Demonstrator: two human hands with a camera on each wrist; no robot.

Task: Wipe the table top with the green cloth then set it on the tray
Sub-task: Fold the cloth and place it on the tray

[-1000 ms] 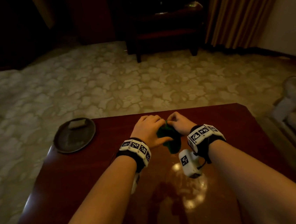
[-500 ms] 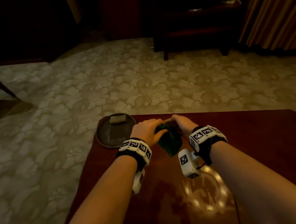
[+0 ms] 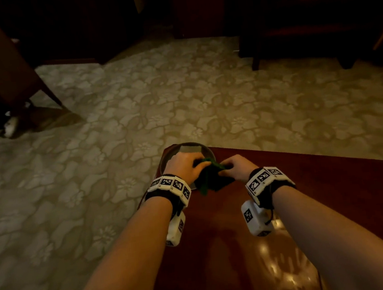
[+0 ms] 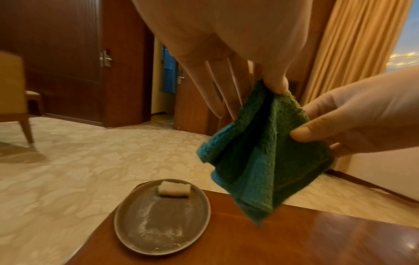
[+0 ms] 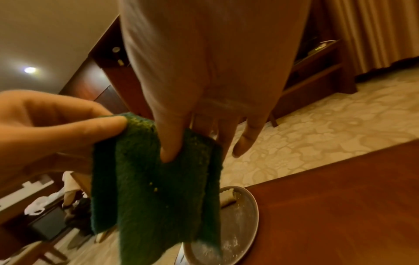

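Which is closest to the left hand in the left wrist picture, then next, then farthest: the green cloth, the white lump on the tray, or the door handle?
1. Green cloth: pinched by the left hand.
2. White lump: below, on the tray's far end.
3. Door handle: across the room, left.

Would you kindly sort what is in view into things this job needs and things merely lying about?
Needed:
green cloth, pinched by the left hand and the right hand
tray
table top

Lying about:
pale block on the tray
chair
curtain
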